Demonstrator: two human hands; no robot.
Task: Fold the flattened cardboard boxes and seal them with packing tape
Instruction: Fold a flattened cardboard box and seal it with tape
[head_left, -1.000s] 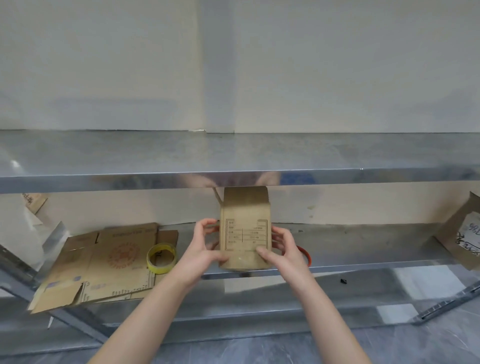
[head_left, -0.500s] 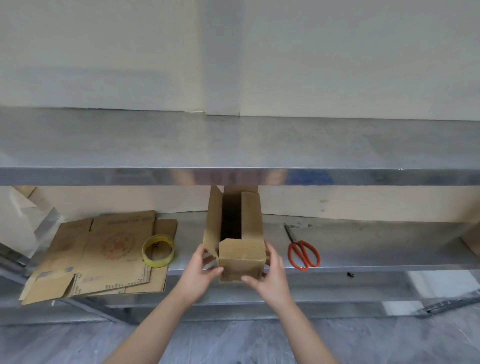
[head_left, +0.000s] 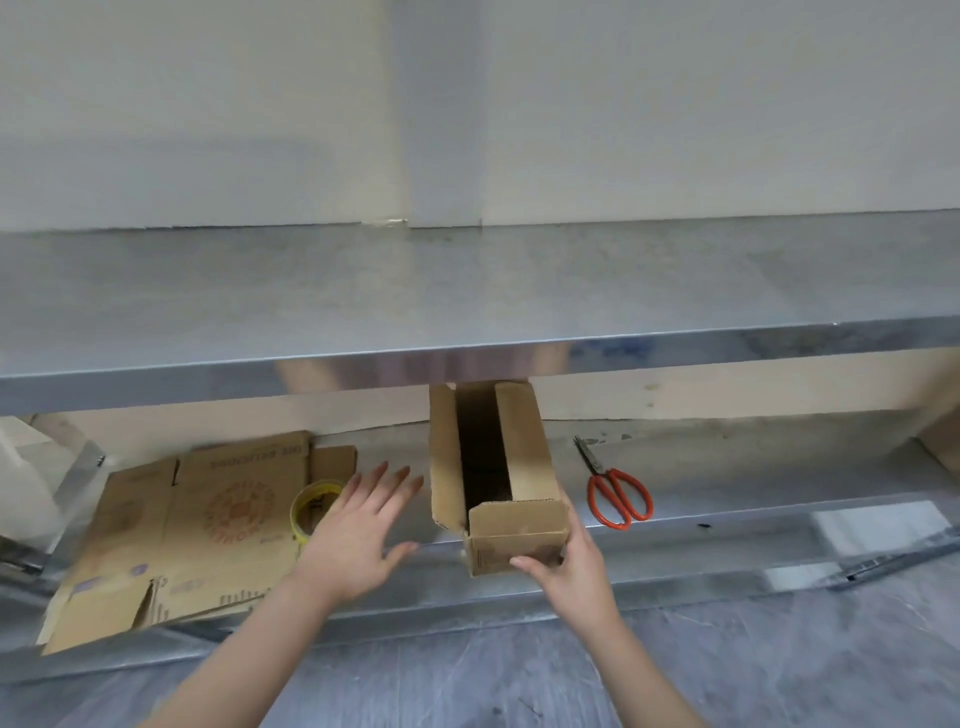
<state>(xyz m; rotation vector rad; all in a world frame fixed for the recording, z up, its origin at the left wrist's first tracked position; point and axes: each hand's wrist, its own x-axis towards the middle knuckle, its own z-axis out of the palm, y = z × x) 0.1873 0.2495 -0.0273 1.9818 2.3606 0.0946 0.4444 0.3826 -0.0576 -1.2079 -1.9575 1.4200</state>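
Note:
A small brown cardboard box (head_left: 524, 462) lies on the lower metal shelf (head_left: 753, 467), its long top flaps apart and the dark inside showing. My right hand (head_left: 566, 564) grips its near end, thumb on the front face. My left hand (head_left: 363, 525) hovers with fingers spread to the left of the box, touching nothing, just in front of a yellow roll of packing tape (head_left: 311, 506). The tape sits on a pile of flattened cardboard boxes (head_left: 208, 519) at the shelf's left.
Red-handled scissors (head_left: 615, 493) lie on the shelf right of the box. The upper metal shelf (head_left: 467, 301) overhangs and hides the box's far end. A cardboard piece (head_left: 940, 441) leans at the far right. Grey floor lies below.
My left hand has let go of the box and moved left toward the tape roll, fingers spread. The box now lies flat on the shelf, held by my right hand alone.

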